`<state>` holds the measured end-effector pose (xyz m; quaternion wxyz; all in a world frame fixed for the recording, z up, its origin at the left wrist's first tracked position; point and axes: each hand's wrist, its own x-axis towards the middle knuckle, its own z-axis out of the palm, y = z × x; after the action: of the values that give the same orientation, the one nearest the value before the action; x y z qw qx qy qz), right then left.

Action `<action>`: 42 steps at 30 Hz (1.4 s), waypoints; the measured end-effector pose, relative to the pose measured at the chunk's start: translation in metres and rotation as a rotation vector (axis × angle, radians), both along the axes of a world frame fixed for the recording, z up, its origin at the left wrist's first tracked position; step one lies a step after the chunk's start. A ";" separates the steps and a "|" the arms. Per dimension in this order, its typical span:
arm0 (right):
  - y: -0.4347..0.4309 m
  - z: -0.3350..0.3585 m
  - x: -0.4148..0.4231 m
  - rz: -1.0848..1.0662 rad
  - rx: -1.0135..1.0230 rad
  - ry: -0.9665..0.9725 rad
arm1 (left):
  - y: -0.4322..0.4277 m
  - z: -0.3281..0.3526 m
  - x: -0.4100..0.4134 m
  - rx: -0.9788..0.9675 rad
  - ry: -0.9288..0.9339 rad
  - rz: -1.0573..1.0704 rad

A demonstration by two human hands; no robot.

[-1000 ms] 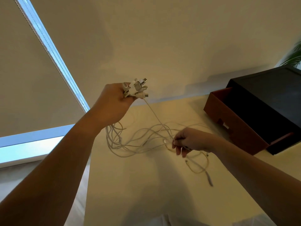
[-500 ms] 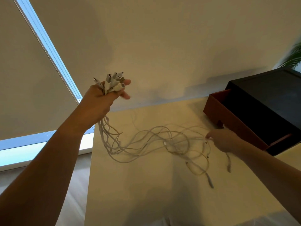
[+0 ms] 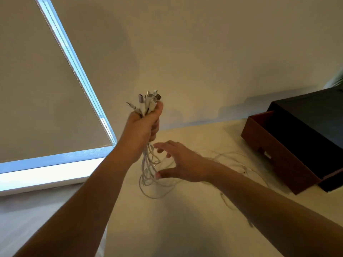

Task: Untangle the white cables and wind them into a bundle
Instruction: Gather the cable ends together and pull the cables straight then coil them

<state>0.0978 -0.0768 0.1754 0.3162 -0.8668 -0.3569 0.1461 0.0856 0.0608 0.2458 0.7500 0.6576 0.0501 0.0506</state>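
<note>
No text, brand, number or sign could be read anywhere. The white cables (image 3: pixel 146 169) and their plugs (image 3: pixel 149 101) at frame centre showed no legible marking. A pale tab (image 3: pixel 267 156) on the brown box (image 3: pixel 282 164) at right was too blurred to read.

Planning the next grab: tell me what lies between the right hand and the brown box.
Head view: loose strands of the white cables lie on the table between the right hand and the brown box.

White cables (image 3: pixel 148 164): plug ends bunched upward, strands hanging tangled onto table.
</note>
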 end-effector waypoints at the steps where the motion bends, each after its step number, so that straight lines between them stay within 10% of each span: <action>1: 0.011 0.000 0.000 -0.005 0.053 0.013 | -0.003 0.001 -0.003 -0.032 0.000 -0.001; 6: 0.039 -0.008 -0.005 -0.066 0.177 0.019 | -0.001 0.014 -0.013 -0.134 -0.070 0.004; 31: -0.105 -0.068 0.028 -0.410 -0.502 0.041 | 0.116 0.055 0.002 -0.250 -0.359 0.182; 36: -0.115 -0.016 0.056 -0.773 0.049 -0.049 | 0.112 0.049 0.007 -0.027 -0.224 0.313; 42: -0.078 0.013 0.047 -0.378 -0.551 -0.084 | 0.048 0.017 0.005 0.588 -0.061 0.060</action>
<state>0.1448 -0.1544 0.1884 0.0764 -0.9758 -0.1495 0.1401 0.0904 0.1083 0.2633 0.5265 0.8432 0.0302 0.1047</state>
